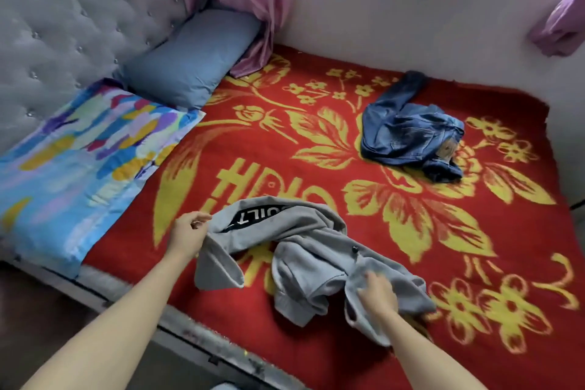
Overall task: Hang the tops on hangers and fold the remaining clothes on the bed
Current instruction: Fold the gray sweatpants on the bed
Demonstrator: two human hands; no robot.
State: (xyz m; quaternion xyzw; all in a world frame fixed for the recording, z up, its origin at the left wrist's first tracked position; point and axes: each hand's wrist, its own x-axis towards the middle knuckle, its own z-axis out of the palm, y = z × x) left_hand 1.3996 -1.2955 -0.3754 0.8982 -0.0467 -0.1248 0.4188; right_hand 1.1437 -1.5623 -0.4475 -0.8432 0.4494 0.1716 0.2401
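Two garments are seen on the bed [316, 342]: a crumpled grey top [304, 250] near the front edge and blue jeans [405, 133] well apart, unfolded. The top's one end is pinched by the left grip [190, 231], the other clutched by the right grip [376, 293]. No hanger is visible, so hanging and folding are judged not yet done.

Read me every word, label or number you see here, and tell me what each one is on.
"UILT": white letters on a black patch on the grey garment, seen upside down; the letter before them is hidden in a fold.
Large yellow letters on the red blanket: upside down, partly under the garment, not surely readable.
Tan patch at the waist of the jeans: too small to read.
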